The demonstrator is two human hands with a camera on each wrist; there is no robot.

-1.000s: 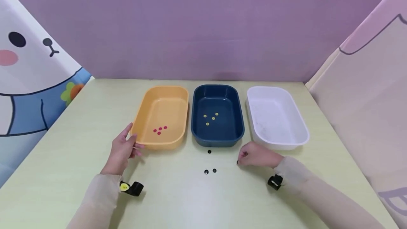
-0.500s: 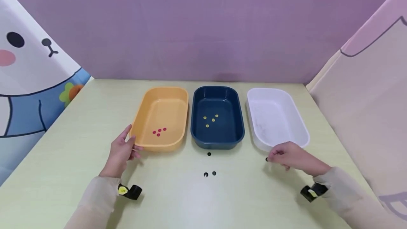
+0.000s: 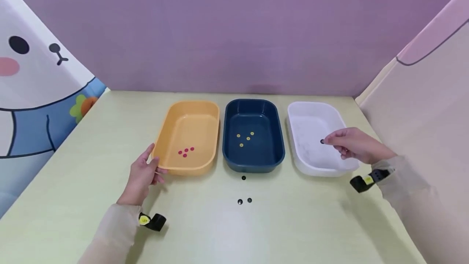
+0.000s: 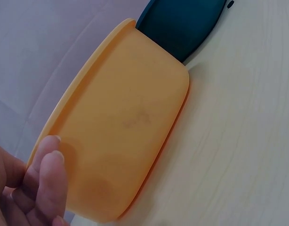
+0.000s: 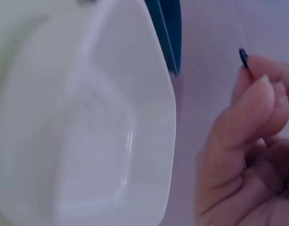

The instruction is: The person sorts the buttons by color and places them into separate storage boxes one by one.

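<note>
Between the thumb and fingertips of my right hand (image 3: 353, 144) is a small black button (image 3: 322, 141), held up over the white tray (image 3: 316, 171). It shows edge-on as a dark disc at the fingertips in the right wrist view. My left hand (image 3: 142, 172) holds the near left corner of the orange tray (image 3: 187, 170), with fingers against its outer wall in the left wrist view. Several red buttons (image 3: 186, 150) lie in that tray. Several yellow buttons (image 3: 248, 138) lie in the dark blue tray (image 3: 253, 167).
Three more black buttons lie on the table: one (image 3: 243, 178) just before the blue tray, and a pair (image 3: 239, 201) nearer me. The trays stand in a row before a purple backdrop (image 3: 234, 31). Printed cloth panels (image 3: 36, 72) rise at both sides.
My right hand has carried the black button from the table before the trays rightward and up over the white tray. My left hand stays at the orange tray's corner.
</note>
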